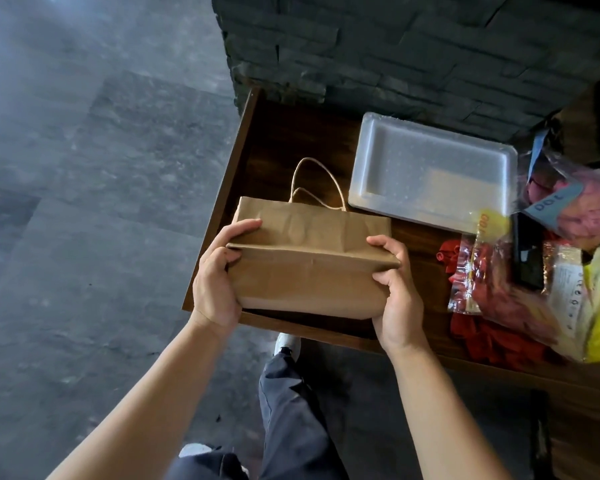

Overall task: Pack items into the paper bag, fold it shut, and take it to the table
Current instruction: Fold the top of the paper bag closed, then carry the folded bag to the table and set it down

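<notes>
While gripped at both ends, folded shut along the top, twisted handles lying flat beyond the fold: brown paper bag, low over the near left corner of the dark wooden counter. Left hand on the bag's left end, fingers over the folded flap, thumb underneath, clamped on the paper. Right hand on the bag's right end, fingers clamped on the fold likewise. Contents of the bag hidden. No print visible on the bag. Right of the bag and further back, a white foam tray, holding nothing. Further right of the bag, clear plastic packets with red and yellow pieces inside; one blue tag reading "100", a yellow strip with "100" too; other label text too small to read. Among the packets, a black object, kind unclear. Below the bag, dark trousers over grey stone floor.
</notes>
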`<action>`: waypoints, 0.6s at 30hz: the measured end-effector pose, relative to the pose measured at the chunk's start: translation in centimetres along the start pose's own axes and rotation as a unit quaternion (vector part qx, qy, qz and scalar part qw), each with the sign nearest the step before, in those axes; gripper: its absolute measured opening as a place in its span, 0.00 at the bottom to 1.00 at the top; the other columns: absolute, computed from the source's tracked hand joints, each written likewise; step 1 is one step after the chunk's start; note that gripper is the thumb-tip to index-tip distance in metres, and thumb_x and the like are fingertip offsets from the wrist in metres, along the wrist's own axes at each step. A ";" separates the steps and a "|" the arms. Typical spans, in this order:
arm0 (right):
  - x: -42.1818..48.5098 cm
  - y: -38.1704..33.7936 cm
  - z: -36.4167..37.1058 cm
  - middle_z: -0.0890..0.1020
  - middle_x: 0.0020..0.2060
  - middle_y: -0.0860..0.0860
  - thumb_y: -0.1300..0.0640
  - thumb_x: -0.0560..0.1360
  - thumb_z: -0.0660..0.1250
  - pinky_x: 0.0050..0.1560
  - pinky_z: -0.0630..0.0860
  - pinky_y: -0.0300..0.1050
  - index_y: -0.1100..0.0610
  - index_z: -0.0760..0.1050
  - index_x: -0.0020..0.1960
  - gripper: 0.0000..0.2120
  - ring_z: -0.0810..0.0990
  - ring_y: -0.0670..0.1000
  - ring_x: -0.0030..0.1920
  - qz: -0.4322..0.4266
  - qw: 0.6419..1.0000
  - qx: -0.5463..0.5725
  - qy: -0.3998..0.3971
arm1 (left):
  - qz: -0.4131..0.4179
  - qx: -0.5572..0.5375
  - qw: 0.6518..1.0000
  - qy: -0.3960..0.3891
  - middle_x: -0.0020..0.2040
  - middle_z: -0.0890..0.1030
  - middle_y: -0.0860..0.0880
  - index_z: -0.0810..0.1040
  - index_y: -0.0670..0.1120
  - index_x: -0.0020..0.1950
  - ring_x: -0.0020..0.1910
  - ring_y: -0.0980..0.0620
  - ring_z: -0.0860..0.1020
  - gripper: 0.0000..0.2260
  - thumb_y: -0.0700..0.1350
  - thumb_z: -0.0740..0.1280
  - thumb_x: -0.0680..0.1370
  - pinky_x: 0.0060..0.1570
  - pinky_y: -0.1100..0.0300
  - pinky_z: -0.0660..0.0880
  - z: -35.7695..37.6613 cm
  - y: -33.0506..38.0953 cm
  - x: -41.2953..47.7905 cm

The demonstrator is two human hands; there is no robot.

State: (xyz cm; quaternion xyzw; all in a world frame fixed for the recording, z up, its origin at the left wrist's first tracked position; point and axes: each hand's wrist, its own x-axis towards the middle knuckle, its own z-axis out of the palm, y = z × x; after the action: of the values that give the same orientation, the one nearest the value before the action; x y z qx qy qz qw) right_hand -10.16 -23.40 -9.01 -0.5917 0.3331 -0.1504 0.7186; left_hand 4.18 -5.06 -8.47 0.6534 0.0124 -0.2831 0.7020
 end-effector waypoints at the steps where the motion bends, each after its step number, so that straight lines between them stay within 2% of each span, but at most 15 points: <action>1: -0.2 -0.6 0.6 0.78 0.56 0.44 0.53 0.69 0.58 0.54 0.74 0.60 0.45 0.74 0.60 0.21 0.75 0.54 0.58 -0.013 1.000 -0.006 -0.008 | 0.013 -0.012 1.000 0.001 0.54 0.81 0.54 0.83 0.52 0.56 0.55 0.49 0.74 0.22 0.44 0.54 0.70 0.52 0.49 0.71 -0.7 0.5 -0.4; 5: -2.2 -2.5 5.1 0.77 0.57 0.42 0.54 0.70 0.57 0.55 0.75 0.65 0.46 0.73 0.62 0.21 0.75 0.53 0.58 -0.048 0.997 -0.031 -0.058 | 0.057 -0.058 0.996 0.037 0.52 0.81 0.53 0.84 0.51 0.54 0.54 0.50 0.73 0.22 0.43 0.55 0.69 0.51 0.50 0.69 -5.2 2.8 -3.5; 9: -6.5 -3.8 12.4 0.78 0.57 0.45 0.54 0.68 0.57 0.60 0.70 0.68 0.47 0.74 0.60 0.21 0.73 0.59 0.60 -0.079 0.988 -0.055 -0.124 | 0.094 -0.079 0.986 0.111 0.53 0.81 0.49 0.84 0.51 0.52 0.54 0.47 0.73 0.20 0.43 0.56 0.69 0.52 0.49 0.66 -12.9 5.2 -9.4; 13: -13.4 -3.8 21.8 0.78 0.56 0.46 0.54 0.66 0.57 0.58 0.70 0.61 0.45 0.75 0.57 0.21 0.73 0.58 0.59 -0.086 0.967 -0.071 -0.229 | 0.119 -0.137 0.961 0.211 0.51 0.80 0.47 0.84 0.50 0.51 0.51 0.45 0.74 0.20 0.42 0.55 0.70 0.44 0.52 0.70 -22.6 6.1 -18.6; 15: -17.7 -3.3 26.9 0.79 0.55 0.44 0.54 0.66 0.57 0.56 0.69 0.54 0.45 0.76 0.55 0.20 0.74 0.53 0.57 -0.083 0.952 -0.069 -0.285 | 0.135 -0.159 0.941 0.268 0.51 0.80 0.46 0.84 0.51 0.49 0.51 0.45 0.74 0.20 0.41 0.54 0.71 0.43 0.53 0.70 -27.4 6.1 -23.9; 18: -24.9 -2.2 34.3 0.79 0.52 0.41 0.57 0.66 0.56 0.53 0.68 0.50 0.44 0.76 0.53 0.19 0.74 0.45 0.53 -0.076 0.921 -0.070 -0.375 | 0.162 -0.198 0.899 0.356 0.51 0.80 0.45 0.85 0.51 0.46 0.51 0.44 0.74 0.21 0.39 0.53 0.72 0.43 0.53 0.71 -34.2 5.7 -32.6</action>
State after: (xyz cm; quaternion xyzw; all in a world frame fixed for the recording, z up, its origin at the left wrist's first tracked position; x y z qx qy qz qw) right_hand -5.51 16.95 3.19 -0.6771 0.0030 0.0518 0.7340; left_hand -8.84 38.88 4.34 0.5506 0.2113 0.0945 0.8020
